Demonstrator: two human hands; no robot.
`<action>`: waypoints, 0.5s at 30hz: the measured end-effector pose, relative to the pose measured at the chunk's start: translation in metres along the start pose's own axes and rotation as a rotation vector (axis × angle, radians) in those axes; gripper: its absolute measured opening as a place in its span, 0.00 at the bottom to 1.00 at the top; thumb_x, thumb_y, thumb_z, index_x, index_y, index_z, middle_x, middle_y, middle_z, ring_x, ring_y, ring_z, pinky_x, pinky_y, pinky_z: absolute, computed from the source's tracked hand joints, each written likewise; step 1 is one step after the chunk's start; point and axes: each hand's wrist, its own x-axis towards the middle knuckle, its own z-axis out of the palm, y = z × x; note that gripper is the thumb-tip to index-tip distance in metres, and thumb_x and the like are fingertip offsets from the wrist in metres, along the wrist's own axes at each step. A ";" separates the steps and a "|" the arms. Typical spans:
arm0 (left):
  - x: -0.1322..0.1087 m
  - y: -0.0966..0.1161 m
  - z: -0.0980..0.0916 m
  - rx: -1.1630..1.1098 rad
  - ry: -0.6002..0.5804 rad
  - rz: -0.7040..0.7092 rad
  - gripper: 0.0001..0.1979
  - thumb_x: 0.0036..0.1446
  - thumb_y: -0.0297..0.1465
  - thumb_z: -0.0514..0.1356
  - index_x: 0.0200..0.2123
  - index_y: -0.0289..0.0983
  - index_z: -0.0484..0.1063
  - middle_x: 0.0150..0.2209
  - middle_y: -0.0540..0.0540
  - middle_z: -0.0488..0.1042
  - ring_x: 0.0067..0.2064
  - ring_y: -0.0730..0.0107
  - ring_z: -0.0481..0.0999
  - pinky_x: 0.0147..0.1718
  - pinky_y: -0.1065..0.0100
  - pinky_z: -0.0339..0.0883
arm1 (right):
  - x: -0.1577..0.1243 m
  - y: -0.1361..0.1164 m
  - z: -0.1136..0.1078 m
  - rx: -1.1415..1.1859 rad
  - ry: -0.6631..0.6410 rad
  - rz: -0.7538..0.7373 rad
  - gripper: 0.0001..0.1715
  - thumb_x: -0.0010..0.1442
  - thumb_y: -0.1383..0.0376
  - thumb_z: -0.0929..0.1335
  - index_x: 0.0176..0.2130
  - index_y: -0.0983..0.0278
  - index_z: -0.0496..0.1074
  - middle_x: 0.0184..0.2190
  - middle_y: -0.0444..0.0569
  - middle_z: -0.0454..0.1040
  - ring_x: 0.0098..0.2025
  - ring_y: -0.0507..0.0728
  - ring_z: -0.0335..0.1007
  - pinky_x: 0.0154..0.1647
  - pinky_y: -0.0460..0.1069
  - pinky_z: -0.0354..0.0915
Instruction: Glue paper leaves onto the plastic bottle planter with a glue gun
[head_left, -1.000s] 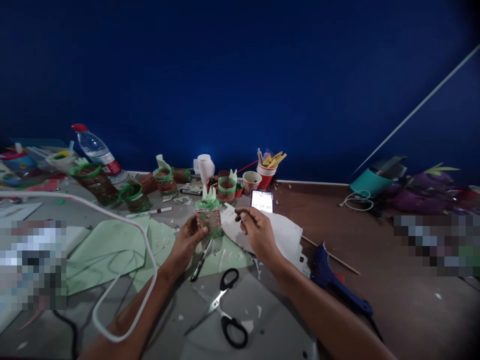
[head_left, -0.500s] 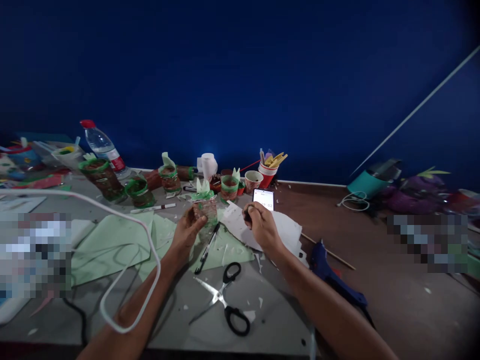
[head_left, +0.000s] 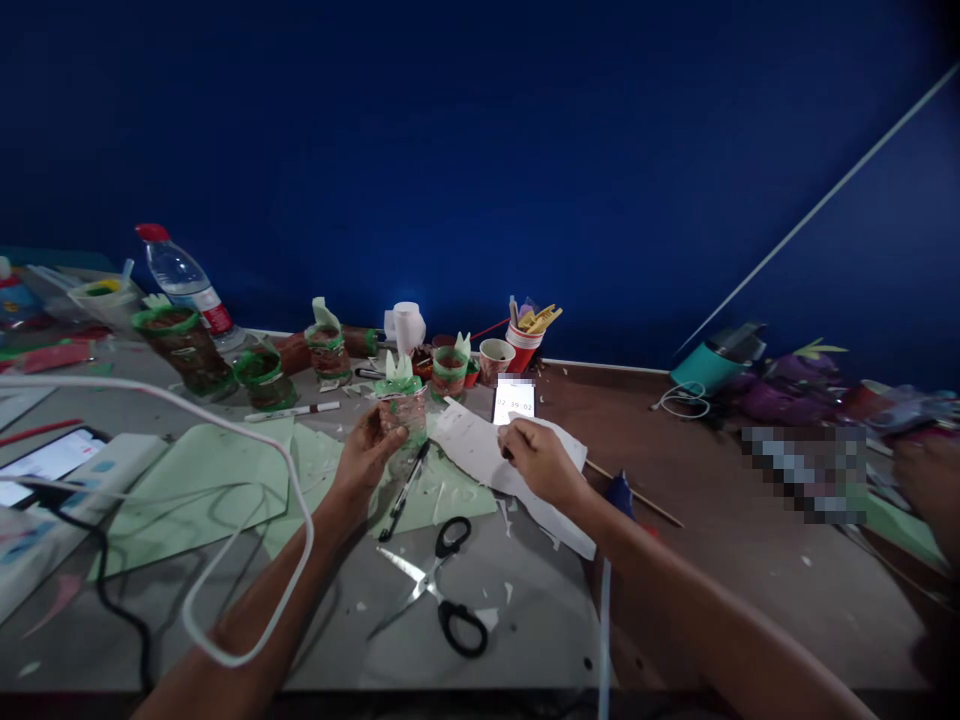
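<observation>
My left hand (head_left: pixel 369 450) is wrapped round a small clear plastic cup (head_left: pixel 405 408) with brown and green colouring, a green rim and pale green paper points on top. My right hand (head_left: pixel 536 455) is closed, fingertips pinched together, above a cut white paper sheet (head_left: pixel 480 445) and just in front of a lit phone (head_left: pixel 514 400). Whatever lies in those fingers is hidden. Between my forearms, black-handled scissors (head_left: pixel 429 582) rest spread on the table. A black pen (head_left: pixel 405 492) lies on green paper (head_left: pixel 442 497) below the cup.
Similar brown-green cups (head_left: pixel 328 355) stand behind, beside a water bottle (head_left: pixel 187 282) and a red cup of tools (head_left: pixel 525 345). A white cable (head_left: pixel 296 480) loops over my left forearm. A blue glue gun (head_left: pixel 619 492) is partly behind my right arm. Another person's hand (head_left: pixel 930 480) shows far right.
The scene has shifted slightly left in view. My right hand has turned, and the brown thing seen at its fingers is now hidden. Another person's hand has appeared at the right edge.
</observation>
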 end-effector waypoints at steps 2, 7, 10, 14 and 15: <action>-0.002 0.003 0.003 0.008 0.005 -0.009 0.14 0.45 0.37 0.71 0.27 0.40 0.68 0.26 0.51 0.66 0.32 0.68 0.68 0.35 0.69 0.64 | -0.006 0.006 0.001 -0.083 -0.051 -0.004 0.15 0.59 0.63 0.60 0.21 0.61 0.61 0.18 0.41 0.62 0.23 0.52 0.57 0.25 0.46 0.55; -0.003 0.007 0.004 0.025 -0.006 -0.012 0.14 0.44 0.38 0.71 0.33 0.41 0.74 0.34 0.47 0.75 0.43 0.58 0.73 0.45 0.62 0.66 | -0.017 0.009 0.013 -0.140 -0.129 -0.016 0.09 0.49 0.73 0.61 0.25 0.62 0.66 0.25 0.44 0.70 0.29 0.54 0.64 0.31 0.47 0.59; -0.003 0.006 0.003 0.044 0.004 -0.005 0.14 0.45 0.38 0.71 0.34 0.40 0.75 0.37 0.46 0.76 0.44 0.58 0.73 0.47 0.62 0.65 | -0.018 0.002 0.017 -0.188 -0.183 -0.029 0.14 0.45 0.77 0.59 0.29 0.62 0.67 0.28 0.46 0.72 0.31 0.55 0.66 0.34 0.47 0.60; 0.000 0.002 0.001 0.011 0.017 0.006 0.15 0.43 0.38 0.71 0.33 0.41 0.74 0.36 0.47 0.76 0.43 0.58 0.74 0.46 0.62 0.66 | -0.017 -0.006 0.017 -0.209 -0.206 -0.066 0.15 0.47 0.78 0.59 0.31 0.62 0.67 0.30 0.47 0.73 0.32 0.55 0.66 0.35 0.47 0.61; 0.002 0.001 0.001 0.005 0.010 0.008 0.15 0.42 0.38 0.72 0.33 0.41 0.74 0.36 0.47 0.76 0.43 0.58 0.74 0.46 0.62 0.66 | -0.017 -0.007 0.017 -0.205 -0.200 -0.069 0.16 0.48 0.78 0.59 0.31 0.62 0.68 0.30 0.47 0.73 0.33 0.55 0.67 0.35 0.47 0.61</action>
